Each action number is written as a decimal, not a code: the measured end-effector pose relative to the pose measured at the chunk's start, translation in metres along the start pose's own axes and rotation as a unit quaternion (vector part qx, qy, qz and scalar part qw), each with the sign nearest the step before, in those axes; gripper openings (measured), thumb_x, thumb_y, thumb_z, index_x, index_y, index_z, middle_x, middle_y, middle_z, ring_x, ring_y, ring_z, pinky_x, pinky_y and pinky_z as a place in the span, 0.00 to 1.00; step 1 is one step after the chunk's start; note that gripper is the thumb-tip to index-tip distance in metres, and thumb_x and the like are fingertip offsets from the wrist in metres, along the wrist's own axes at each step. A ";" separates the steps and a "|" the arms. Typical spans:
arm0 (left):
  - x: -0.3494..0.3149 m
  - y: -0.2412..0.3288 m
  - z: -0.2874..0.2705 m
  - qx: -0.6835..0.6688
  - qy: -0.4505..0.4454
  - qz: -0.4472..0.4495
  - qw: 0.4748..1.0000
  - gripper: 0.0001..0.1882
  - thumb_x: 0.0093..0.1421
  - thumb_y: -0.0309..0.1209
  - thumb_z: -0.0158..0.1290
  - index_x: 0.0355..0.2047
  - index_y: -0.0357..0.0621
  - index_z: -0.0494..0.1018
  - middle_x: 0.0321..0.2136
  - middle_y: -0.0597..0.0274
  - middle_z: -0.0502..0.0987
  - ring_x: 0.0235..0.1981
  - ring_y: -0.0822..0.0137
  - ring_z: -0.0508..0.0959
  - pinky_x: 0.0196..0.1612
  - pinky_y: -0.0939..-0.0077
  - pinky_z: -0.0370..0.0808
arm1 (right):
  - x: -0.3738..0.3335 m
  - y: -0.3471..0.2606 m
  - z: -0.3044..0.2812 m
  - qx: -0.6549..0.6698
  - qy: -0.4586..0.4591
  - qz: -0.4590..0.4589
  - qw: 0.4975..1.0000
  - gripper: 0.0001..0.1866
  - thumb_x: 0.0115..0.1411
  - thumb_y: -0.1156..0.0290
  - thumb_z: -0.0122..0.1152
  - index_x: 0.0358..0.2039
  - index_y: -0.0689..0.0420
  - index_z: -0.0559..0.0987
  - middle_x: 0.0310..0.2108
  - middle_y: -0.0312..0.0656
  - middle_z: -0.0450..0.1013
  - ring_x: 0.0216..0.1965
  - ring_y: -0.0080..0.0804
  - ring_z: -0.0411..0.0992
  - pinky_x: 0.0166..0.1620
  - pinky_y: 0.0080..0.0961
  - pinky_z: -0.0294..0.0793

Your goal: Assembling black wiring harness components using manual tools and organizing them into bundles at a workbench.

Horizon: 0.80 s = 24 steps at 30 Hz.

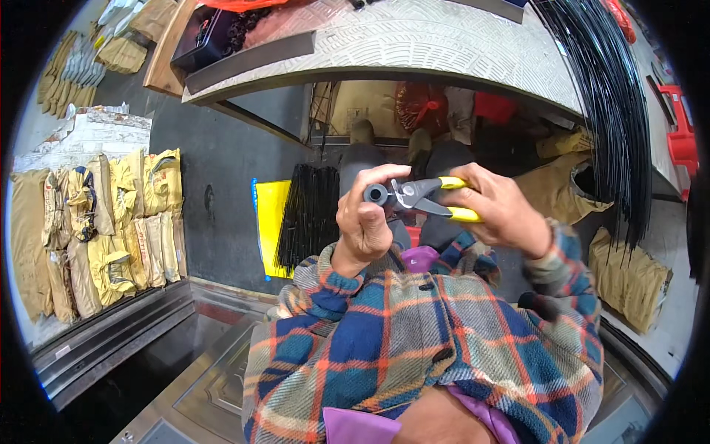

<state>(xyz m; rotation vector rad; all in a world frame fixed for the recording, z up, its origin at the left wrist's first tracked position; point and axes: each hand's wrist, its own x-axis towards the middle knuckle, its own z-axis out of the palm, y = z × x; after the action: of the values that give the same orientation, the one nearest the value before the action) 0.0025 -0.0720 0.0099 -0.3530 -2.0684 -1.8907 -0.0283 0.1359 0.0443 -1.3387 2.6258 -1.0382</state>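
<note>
My left hand (362, 218) is closed around a small black round part (376, 194), whose end with a hole in it faces up between thumb and fingers. In my right hand (499, 203) are pliers (423, 189) with black and yellow handles. Their metal jaws lie right against the round part, between my two hands. From this view I cannot make out whether the jaws grip it. Both hands are held in front of my chest, above my lap.
Ahead stands a table (444, 55) with a patterned top, bearing a bin (211, 37) of small black parts. Long black strands (603, 111) hang off its right end. A bundle of black strips (307, 211) rests on a yellow sheet (274, 222). Wrapped packages (122, 222) cover the floor at left.
</note>
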 end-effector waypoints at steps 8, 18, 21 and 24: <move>0.017 0.010 0.007 -0.031 -0.049 -0.051 0.997 0.41 0.58 0.62 0.24 0.31 0.34 0.73 0.22 0.63 0.70 0.20 0.78 0.66 0.23 0.85 0.61 | -0.016 0.006 -0.026 0.642 -0.291 0.273 0.654 0.15 0.57 0.63 0.54 0.27 0.64 0.71 0.26 0.44 0.72 0.24 0.26 0.74 0.28 0.20 0.72; 0.034 -0.005 -0.005 -0.122 -0.116 -0.091 0.982 0.41 0.59 0.60 0.22 0.26 0.32 0.72 0.23 0.58 0.71 0.23 0.72 0.69 0.28 0.81 0.65 | -0.017 -0.026 0.056 0.881 -0.146 0.171 0.417 0.21 0.61 0.54 0.44 0.20 0.58 0.63 0.21 0.47 0.66 0.15 0.27 0.64 0.18 0.22 0.65; 0.033 -0.021 0.004 -0.200 0.009 -0.089 0.976 0.37 0.61 0.56 0.25 0.32 0.31 0.69 0.15 0.64 0.64 0.16 0.76 0.61 0.21 0.83 0.58 | 0.003 -0.020 0.047 0.809 -0.038 0.135 0.571 0.20 0.60 0.54 0.46 0.21 0.58 0.64 0.22 0.47 0.66 0.14 0.27 0.63 0.18 0.23 0.65; 0.031 -0.028 0.005 -0.147 0.078 -0.074 0.983 0.34 0.61 0.56 0.27 0.34 0.33 0.66 0.13 0.69 0.58 0.15 0.78 0.57 0.19 0.83 0.55 | 0.047 0.025 0.007 0.417 0.232 0.137 0.868 0.15 0.58 0.62 0.50 0.27 0.63 0.75 0.23 0.44 0.67 0.24 0.25 0.66 0.31 0.19 0.65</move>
<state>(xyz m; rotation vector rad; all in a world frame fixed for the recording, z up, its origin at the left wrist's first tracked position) -0.0367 -0.0703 -0.0042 -0.1147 -1.7594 -2.2407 -0.0742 0.1082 0.0376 -0.5421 1.9994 -2.2636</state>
